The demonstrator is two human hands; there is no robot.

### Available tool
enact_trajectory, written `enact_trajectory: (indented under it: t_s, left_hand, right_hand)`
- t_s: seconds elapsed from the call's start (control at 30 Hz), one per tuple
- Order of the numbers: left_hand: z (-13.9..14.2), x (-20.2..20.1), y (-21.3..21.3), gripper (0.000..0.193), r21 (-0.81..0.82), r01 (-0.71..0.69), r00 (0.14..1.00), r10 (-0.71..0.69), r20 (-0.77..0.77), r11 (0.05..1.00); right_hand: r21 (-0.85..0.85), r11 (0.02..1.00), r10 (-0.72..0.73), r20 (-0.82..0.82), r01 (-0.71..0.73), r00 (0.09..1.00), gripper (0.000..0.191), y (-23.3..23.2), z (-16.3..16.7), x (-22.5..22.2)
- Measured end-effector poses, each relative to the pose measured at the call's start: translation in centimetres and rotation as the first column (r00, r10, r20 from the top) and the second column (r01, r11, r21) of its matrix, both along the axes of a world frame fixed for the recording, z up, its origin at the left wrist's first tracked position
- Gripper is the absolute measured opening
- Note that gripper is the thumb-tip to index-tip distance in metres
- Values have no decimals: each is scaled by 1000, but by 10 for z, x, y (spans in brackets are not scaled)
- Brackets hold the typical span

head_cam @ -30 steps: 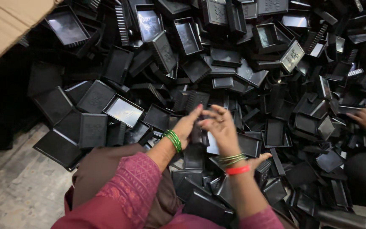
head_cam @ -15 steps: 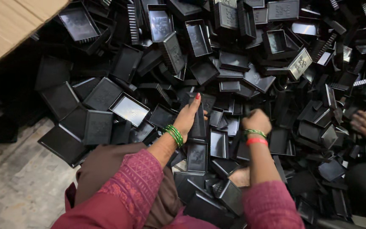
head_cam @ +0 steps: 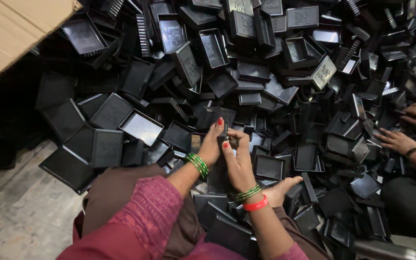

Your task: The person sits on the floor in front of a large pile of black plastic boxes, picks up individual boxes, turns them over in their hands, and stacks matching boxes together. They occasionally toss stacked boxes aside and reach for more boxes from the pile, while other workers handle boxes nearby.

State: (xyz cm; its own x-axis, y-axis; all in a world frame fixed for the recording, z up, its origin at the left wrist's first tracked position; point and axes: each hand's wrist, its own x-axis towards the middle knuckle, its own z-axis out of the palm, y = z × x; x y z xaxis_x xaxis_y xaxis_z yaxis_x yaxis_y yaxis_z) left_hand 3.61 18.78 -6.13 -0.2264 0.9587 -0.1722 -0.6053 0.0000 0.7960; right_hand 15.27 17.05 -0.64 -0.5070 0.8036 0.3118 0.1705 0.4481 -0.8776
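A: Big picture first: a huge heap of black plastic trays fills nearly the whole view, tipped every which way, some on edge, some face up

B: And it slopes down toward the person. That's my worry: anything tugged from low in the heap could send the upper trays sliding onto the lap

A: Top left, a cardboard box leans over the dark edge of the heap. Bottom left, bare grey floor

B: On the right, a co-worker's hands are in the same heap, well apart from ours. Two people digging at once could shift trays under each other

A: Now the centre. Left hand, green bangles at the wrist, and right hand, green bangles and a red band, meet over one small black piece

B: Grip?

A: Both hands closed on it, left fingers on its upper end, right fingers wrapped just beside. It's held upright, just above the heap, in front of the lap

B: A narrow pinch on slick plastic. If it slips, it drops among identical parts and would be hard to find. Those ribbed edges could also scrape a finger
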Motion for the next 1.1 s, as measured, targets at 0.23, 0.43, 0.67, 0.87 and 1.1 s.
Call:
enact_trajectory:
  t_s: [0.23,0.43,0.67,0.87,1.1]
  left_hand:
    - [9,11,-9,78,80,-53,998,55,-15,995]
    - [15,13,-17,73,121,-82,986,63,153,989]
    - [13,13,-23,71,48,-49,972,37,232,998]
    - [10,14,-24,73,29,-72,991,68,117,997]
    - [5,22,-27,71,14,-114,992,115,-49,993]
  right_hand:
    - [-243,957,-211,-219,156,953,42,21,5,4]
    - [-81,969,-234,-28,232,972,41,20,9,-6]
    - [-177,970,-176,-43,166,984,45,13,11,-8]
    - [-166,986,-28,-130,6,991,44,22,2,-1]
    - [-229,972,-79,-117,51,990,46,17,-3,-6]
